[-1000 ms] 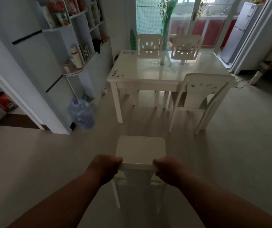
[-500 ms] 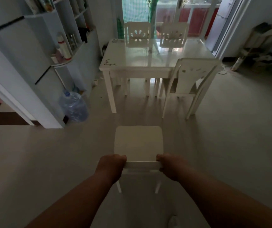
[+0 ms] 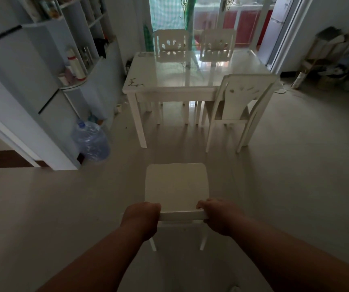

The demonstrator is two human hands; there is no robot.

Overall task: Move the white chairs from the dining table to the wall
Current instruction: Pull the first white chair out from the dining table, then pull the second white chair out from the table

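Observation:
A white chair (image 3: 176, 184) stands on the floor right in front of me, seat facing the table. My left hand (image 3: 142, 218) grips the left end of its top back rail, and my right hand (image 3: 218, 218) grips the right end. Further ahead is the white dining table (image 3: 169, 89). A second white chair (image 3: 241, 100) sits at the table's near right corner. Two more white chairs (image 3: 170, 44) (image 3: 217, 45) stand behind the table's far side.
A grey shelf unit (image 3: 43, 66) runs along the left, with a large water bottle (image 3: 91, 140) on the floor beside it. A doorway opens at the far left. A wooden rack with clutter (image 3: 327, 57) stands at the back right. Glass doors lie behind the table.
The held chair and I have moved back from the table; the table and the other chairs look farther off. Both hands keep the same grip on the rail.

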